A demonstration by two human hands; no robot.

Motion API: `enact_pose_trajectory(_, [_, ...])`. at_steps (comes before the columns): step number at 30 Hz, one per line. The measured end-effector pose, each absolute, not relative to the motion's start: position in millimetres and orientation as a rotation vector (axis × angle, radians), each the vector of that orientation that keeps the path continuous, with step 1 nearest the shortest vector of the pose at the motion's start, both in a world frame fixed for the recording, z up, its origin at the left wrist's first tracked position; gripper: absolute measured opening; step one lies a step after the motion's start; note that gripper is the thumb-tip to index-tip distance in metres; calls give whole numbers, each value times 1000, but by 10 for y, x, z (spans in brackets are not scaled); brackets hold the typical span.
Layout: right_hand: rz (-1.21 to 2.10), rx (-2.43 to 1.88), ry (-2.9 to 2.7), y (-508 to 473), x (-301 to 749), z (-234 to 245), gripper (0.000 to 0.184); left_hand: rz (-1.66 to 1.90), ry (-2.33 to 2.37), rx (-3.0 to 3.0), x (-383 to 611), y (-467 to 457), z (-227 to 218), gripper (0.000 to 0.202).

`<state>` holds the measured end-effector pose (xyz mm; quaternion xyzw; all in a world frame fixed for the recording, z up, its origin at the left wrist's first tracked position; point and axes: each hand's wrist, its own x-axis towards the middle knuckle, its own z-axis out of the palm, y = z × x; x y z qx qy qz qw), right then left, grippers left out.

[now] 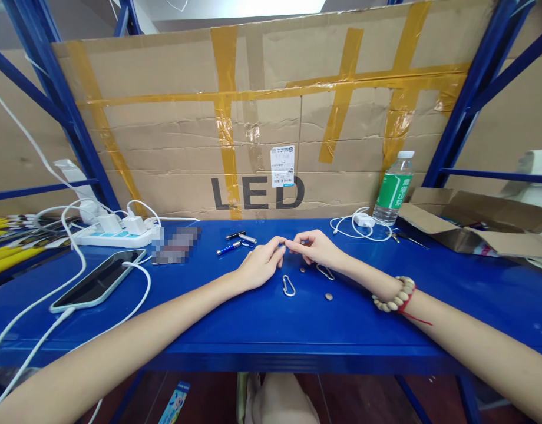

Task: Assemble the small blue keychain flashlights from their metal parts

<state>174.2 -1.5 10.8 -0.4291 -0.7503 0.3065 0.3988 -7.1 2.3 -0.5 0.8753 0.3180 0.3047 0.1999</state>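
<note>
My left hand [260, 266] and my right hand [319, 249] meet over the middle of the blue table, fingertips together. Both are closed in a pinch, and anything between the fingers is too small or hidden to make out. Just below them lie a silver carabiner [288, 286] and, under my right hand, a second carabiner [326, 272]. Two small round metal discs, one nearer my fingers [302, 270] and another closer to the front edge [328, 297], rest beside them. Behind my left hand are small tubes: a blue one [229, 248], a silver one [248, 238] and a black one [235, 235].
A phone [101, 280] with white cables and a power strip [116, 237] occupy the left side. At the right stand a water bottle [393, 188], a white charger cable [363, 220] and an open cardboard box [469, 227]. Taped cardboard [178, 147] walls off the back.
</note>
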Motion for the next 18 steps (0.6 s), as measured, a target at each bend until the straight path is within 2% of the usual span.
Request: enact_pose_trajectory(18, [778, -1123, -1890, -22, 1731, 113, 40, 848, 876, 2444, -76, 29, -7, 26])
